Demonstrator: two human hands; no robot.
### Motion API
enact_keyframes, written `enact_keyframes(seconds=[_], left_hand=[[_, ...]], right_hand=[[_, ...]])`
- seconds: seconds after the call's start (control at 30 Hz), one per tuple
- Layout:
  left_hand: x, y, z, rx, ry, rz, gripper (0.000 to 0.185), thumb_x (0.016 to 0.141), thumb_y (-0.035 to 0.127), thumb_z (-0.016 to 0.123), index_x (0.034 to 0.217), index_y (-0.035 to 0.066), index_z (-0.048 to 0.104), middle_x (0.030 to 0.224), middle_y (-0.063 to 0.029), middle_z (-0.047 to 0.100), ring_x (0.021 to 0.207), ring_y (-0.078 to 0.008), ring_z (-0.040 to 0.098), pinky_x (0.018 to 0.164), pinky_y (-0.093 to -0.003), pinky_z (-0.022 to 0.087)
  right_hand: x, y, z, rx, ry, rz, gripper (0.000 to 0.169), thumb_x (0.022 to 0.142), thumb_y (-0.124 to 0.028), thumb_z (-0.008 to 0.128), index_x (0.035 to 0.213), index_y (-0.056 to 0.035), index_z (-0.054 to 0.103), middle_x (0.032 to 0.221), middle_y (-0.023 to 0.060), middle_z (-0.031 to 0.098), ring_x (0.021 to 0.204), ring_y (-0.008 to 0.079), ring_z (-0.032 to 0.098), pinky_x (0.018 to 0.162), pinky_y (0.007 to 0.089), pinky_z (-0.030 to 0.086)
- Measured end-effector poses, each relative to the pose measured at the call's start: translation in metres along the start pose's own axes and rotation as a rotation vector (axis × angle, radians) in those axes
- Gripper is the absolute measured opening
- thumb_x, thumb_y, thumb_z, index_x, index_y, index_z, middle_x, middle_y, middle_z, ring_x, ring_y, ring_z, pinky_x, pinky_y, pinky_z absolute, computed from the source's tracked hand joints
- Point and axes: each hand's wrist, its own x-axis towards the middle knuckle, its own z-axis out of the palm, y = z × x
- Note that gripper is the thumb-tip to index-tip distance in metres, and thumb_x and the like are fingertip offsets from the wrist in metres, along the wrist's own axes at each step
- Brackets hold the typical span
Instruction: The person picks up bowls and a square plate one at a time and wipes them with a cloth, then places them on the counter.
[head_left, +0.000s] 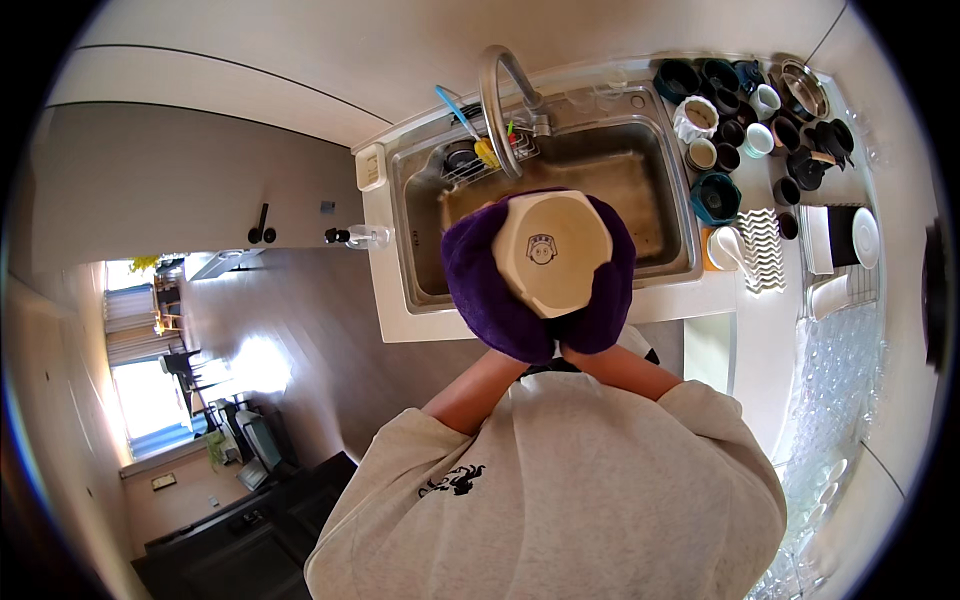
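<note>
A cream bowl (564, 232) with an angular rim is held up over the near part of the sink, its inside facing me. A small dark cartoon face is printed on its inner bottom. Purple cloth (480, 277) wraps around both sides of the bowl, and one fold overlaps its lower right edge. My left hand (517, 363) grips the bowl through the cloth on the left side. On the right side, my right hand (577, 355) does the same. The cloth hides most of both hands; mainly the wrists and forearms show.
Behind the bowl lies a stainless steel sink (679, 169) with a curved faucet (491, 97). A wire rack (474, 174) in it holds a blue-handled brush (457, 109). Cups, pots and a teal bowl (715, 198) crowd the right counter. A clear bottle (367, 236) stands left.
</note>
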Motion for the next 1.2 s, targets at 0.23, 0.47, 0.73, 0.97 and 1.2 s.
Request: enact_keyframes(seconds=[0.23,0.47,0.73,0.97,1.2], left_hand=[[-0.002,-0.004,0.007,-0.044,0.073,-0.022,0.048,0.086,0.018,0.071,0.128,0.002,0.054,0.120,-0.0101,0.062,0.108,-0.0200,0.060,0.093,-0.0321,0.049],[-0.020,-0.003,-0.009,-0.242,0.080,-0.186,0.045,0.089,0.019,0.068,0.128,0.002,0.054,0.119,-0.0102,0.062,0.107,-0.0198,0.060,0.092,-0.0318,0.049],[0.046,0.055,-0.028,-0.035,0.039,-0.032,0.035,0.090,0.018,0.064,0.119,-0.001,0.060,0.112,-0.0114,0.065,0.102,-0.0199,0.062,0.090,-0.0314,0.048],[0.073,0.062,-0.024,0.018,-0.099,0.136,0.036,0.086,0.017,0.064,0.116,-0.002,0.062,0.108,-0.0126,0.067,0.099,-0.0220,0.063,0.089,-0.0334,0.048],[0.065,0.042,-0.019,0.485,0.045,0.241,0.049,0.081,0.016,0.068,0.127,0.001,0.056,0.123,-0.0148,0.060,0.110,-0.0271,0.058,0.097,-0.0384,0.043]], right_hand=[[0.005,-0.005,-0.009,0.099,-0.020,0.114,0.036,0.094,-0.017,0.051,0.122,0.0044,0.056,0.121,0.0173,0.062,0.111,0.0252,0.060,0.096,0.0338,0.045],[-0.010,-0.006,0.000,0.098,-0.010,0.148,0.037,0.092,-0.016,0.052,0.124,0.0044,0.055,0.123,0.0185,0.061,0.112,0.0274,0.060,0.098,0.0347,0.044],[-0.005,-0.014,-0.009,0.209,0.000,0.232,0.040,0.091,-0.015,0.054,0.125,0.0045,0.054,0.124,0.0200,0.061,0.113,0.0298,0.059,0.099,0.0358,0.044],[0.036,-0.006,-0.021,0.284,0.046,0.179,0.042,0.089,-0.014,0.055,0.126,0.0045,0.053,0.126,0.0213,0.060,0.114,0.0320,0.059,0.101,0.0367,0.043],[0.023,0.007,-0.018,0.335,0.150,0.252,0.044,0.084,-0.004,0.054,0.127,0.0067,0.051,0.134,0.0192,0.053,0.119,0.0293,0.055,0.103,0.0355,0.041]])
